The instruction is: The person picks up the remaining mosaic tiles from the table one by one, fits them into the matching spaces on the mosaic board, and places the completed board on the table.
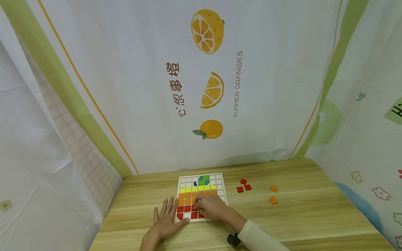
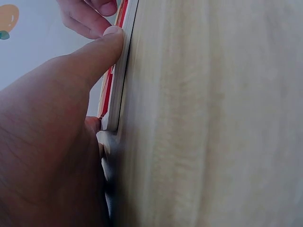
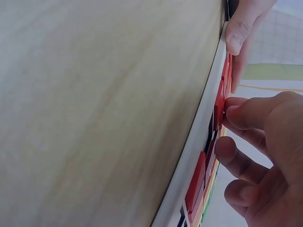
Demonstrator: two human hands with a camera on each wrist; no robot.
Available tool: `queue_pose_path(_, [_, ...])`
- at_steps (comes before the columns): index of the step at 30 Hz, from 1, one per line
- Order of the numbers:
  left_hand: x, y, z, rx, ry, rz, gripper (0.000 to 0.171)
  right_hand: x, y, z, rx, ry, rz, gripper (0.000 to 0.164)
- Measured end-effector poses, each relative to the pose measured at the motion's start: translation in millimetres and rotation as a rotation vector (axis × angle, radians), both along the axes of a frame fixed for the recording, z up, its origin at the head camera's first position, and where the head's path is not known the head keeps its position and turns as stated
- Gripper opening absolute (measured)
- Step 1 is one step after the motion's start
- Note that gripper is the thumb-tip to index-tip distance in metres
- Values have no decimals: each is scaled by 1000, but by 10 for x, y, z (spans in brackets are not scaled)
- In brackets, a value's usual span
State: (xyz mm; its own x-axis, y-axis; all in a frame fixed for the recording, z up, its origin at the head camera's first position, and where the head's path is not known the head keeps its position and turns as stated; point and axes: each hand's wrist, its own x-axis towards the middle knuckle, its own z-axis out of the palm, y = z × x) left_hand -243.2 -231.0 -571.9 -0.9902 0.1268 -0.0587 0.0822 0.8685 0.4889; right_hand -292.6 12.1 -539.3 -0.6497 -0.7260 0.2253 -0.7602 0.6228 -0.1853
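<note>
A white grid puzzle board lies on the table, filled with rows of red, orange and yellow tiles, with a green patch and a small blue piece near the top. My left hand rests with spread fingers along its left side, the thumb on the near edge. Over the lower rows, my right hand curls its fingers and pinches a red tile at the board's surface between thumb and forefinger. The right hand covers part of the orange and red rows.
Three loose red tiles lie right of the board, and farther right are two orange tiles. A small black object is by the right sleeve. Behind the wooden table hangs a white curtain printed with oranges.
</note>
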Motion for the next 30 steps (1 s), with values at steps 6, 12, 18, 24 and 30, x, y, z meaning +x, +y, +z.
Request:
queue_pose_path(6, [-2, -3, -16, 4, 4, -1, 110, 2, 10, -21, -17, -5, -10, 17])
queue_pose_path(12, [3, 3, -5, 17, 0, -2, 110, 11, 24, -13, -33, -27, -16, 16])
queue_pose_path(18, [-1, 8, 15, 25, 7, 0, 110, 14, 45, 29, -55, -53, -8, 16])
queue_pose_path(24, [-10, 18, 14, 22, 15, -1, 110, 1, 88, 39, -55, -62, 1, 15])
queue_pose_path(30, [58, 34, 121, 22, -7, -2, 105, 5, 153, 46, -70, -48, 6, 13])
